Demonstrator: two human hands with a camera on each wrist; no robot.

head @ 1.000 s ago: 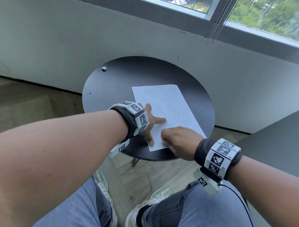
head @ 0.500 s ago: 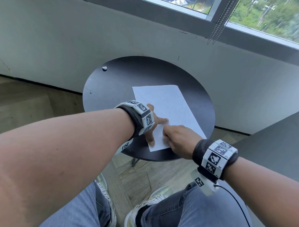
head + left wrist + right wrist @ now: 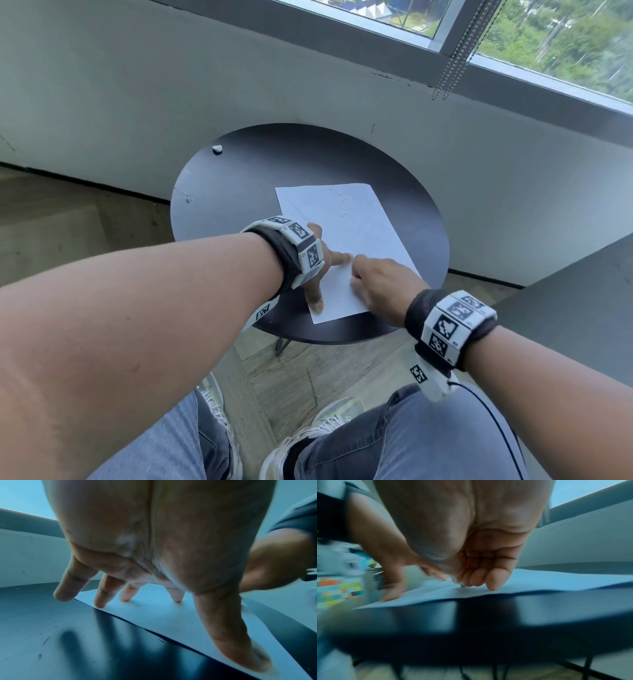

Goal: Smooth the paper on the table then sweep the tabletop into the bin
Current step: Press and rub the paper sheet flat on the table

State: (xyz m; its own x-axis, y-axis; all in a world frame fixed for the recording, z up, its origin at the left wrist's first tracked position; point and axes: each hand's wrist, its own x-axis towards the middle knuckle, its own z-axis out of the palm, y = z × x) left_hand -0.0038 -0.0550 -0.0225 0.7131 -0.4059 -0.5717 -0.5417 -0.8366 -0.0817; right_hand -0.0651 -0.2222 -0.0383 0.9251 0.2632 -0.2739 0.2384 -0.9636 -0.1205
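Across the head view: saw a round black table (image 3: 191, 219) with a white rectangular sheet of paper (image 3: 352, 222) lying flat from its centre toward 5 o'clock. Found the left hand (image 3: 327, 262) spread on the sheet's 7 o'clock edge, thumb down near the lower corner. Found the right hand (image 3: 380, 284) curled, just beside the left forefinger at the sheet's 5 o'clock end. Compared with a second before: noted the right hand nudged slightly up the sheet toward 12 o'clock and closer to the left, and the left planted in almost the same place. Judged that as smoothing under way, a short stroke and not a finished one. Noted a small white crumpled scrap (image 3: 217, 148) at the tabletop's 10 o'clock rim, well apart from both hands. Saw no bin, so judged sweeping not yet begun.

Through the left wrist view: saw fingers (image 3: 101, 599) straight and fanned, tips pressing the paper (image 3: 154, 615) at its edge, the little finger over bare table (image 3: 51, 635). Saw tiny dark specks on sheet and tabletop, probably what is to be swept.

Through the right wrist view, blurred: saw fingertips (image 3: 494, 582) bunched and curled under, touching the paper (image 3: 556, 580), with nothing plainly held. Made out a gentle ripple along the sheet's near edge, so judged more pressing needed. Glimpsed the left hand (image 3: 392, 581) at 9 o'clock, pinning the sheet.
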